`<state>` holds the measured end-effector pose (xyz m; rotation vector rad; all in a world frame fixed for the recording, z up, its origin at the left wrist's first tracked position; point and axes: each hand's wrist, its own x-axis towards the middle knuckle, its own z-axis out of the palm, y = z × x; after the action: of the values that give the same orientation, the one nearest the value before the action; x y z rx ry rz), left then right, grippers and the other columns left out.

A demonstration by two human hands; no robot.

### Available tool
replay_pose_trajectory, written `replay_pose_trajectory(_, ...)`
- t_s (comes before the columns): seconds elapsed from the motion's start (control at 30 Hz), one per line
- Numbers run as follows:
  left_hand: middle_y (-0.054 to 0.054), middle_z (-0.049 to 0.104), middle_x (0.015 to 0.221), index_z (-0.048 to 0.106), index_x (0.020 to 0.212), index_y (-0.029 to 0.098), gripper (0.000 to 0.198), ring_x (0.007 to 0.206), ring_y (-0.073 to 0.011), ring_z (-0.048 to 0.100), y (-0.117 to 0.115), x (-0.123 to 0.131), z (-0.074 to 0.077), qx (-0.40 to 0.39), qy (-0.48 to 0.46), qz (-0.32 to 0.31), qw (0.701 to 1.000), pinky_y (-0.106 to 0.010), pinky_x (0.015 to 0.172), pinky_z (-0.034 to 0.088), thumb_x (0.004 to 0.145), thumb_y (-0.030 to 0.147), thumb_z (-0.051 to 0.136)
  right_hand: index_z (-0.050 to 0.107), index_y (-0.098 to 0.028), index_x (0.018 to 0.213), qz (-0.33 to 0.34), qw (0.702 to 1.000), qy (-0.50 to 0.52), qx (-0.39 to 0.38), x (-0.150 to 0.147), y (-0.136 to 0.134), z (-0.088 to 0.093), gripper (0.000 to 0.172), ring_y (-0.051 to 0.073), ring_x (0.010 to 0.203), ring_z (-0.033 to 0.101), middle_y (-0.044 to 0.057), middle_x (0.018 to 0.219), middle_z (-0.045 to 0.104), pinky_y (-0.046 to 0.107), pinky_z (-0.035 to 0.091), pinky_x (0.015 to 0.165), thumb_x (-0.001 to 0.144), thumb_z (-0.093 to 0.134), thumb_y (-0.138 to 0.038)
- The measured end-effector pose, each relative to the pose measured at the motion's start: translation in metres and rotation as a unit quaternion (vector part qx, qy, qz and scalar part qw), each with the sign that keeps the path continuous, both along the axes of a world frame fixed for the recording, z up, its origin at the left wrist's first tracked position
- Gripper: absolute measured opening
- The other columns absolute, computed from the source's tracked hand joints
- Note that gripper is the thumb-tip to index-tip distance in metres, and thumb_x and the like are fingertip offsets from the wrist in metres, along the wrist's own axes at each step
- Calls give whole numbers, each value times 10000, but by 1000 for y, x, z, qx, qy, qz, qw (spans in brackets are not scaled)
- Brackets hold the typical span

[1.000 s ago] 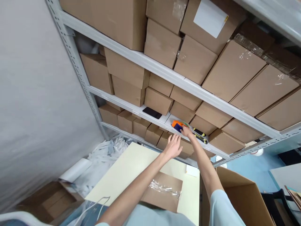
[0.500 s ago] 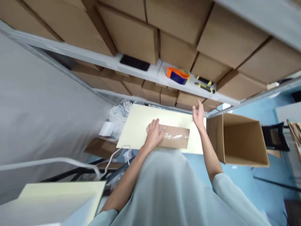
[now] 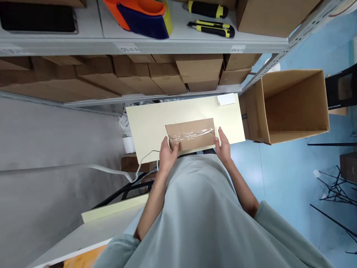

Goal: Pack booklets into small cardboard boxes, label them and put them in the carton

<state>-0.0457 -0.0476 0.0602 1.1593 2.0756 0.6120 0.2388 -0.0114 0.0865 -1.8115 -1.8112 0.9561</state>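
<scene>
A small brown cardboard box (image 3: 192,132), sealed with clear tape across its top, lies on the pale yellow table (image 3: 150,124) in front of me. My left hand (image 3: 168,154) grips the box's left end, fingers curled over the edge. On the box's right end rests my right hand (image 3: 223,146), fingers pressed against its side. On the shelf above, an orange and blue tape dispenser (image 3: 142,16) sits apart from both hands.
A grey metal shelf rack (image 3: 139,46) holds a black flat device (image 3: 37,18), two yellow-and-black utility knives (image 3: 212,29) and several cardboard boxes. A large open cardboard box (image 3: 290,106) stands right of the table. A white label (image 3: 226,99) lies on the table's far corner. Blue floor at right.
My right hand left the tape dispenser on the shelf and came down; both hands now hold the taped box's ends. My view tilted down toward the table.
</scene>
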Motion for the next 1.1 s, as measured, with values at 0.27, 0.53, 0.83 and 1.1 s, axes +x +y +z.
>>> replay_pose_trajectory(0.27,-142,752,1287,605,1331,195,482,1174,-326,730,15,9,10,-43,-27,21,998,-484,1097,568,968,512,633,254,-75,1747,-40,993,62,-93,-27,14,-38,809,278,1641,413,182,1763,402,445,378,1334,1142,273,-612)
replay_pose_trajectory(0.53,-145,770,1336,673,1293,191,505,1245,-293,721,31,9,-2,-61,-98,75,990,-427,1104,548,952,564,674,520,-172,1582,-61,986,73,-138,-19,39,-36,723,320,1391,677,151,1507,700,414,537,1149,1089,431,-694)
replay_pose_trajectory(0.83,-208,812,1201,720,1266,174,612,1209,-416,741,38,14,-13,-98,18,66,993,-476,1019,554,969,704,655,471,-140,1565,-105,982,-43,-152,-41,42,-40,780,389,1249,724,215,1348,761,461,556,1050,1046,502,-721)
replay_pose_trajectory(1.1,-289,599,1575,425,1652,46,804,1509,-393,560,27,12,-23,-14,-2,59,998,-502,1225,451,1105,636,407,277,-22,1698,-70,990,-74,-101,-39,38,-36,801,385,1465,600,287,1619,559,506,482,1187,1123,219,-576)
